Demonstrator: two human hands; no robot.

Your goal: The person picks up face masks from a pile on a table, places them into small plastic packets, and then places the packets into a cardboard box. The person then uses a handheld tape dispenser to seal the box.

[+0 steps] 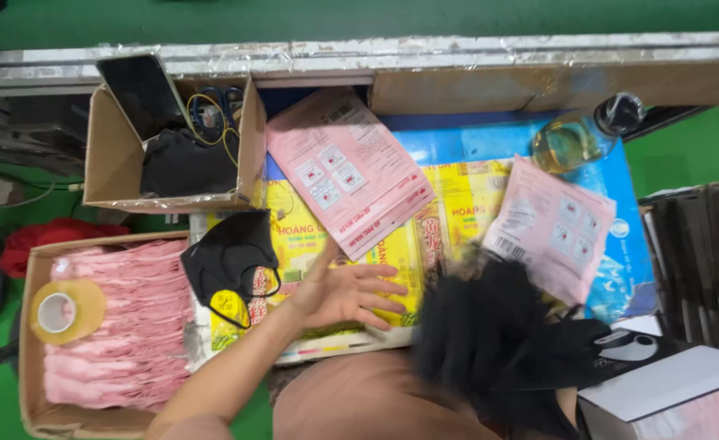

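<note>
A soft black cloth bundle is seen low and right, blurred. The right hand is hidden, so its grip cannot be told. The left hand is spread open above yellow printed packets. The cloth looks light and floppy; it is best gripped at an edge.

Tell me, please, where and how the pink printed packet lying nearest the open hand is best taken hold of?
Probably by its lower corner, pinched from below: the pink printed flat packet lies tilted on the yellow printed sheets, and that corner points toward the open left hand. Being thin and flat, it likely needs an edge pinch, not a top grab.
</note>
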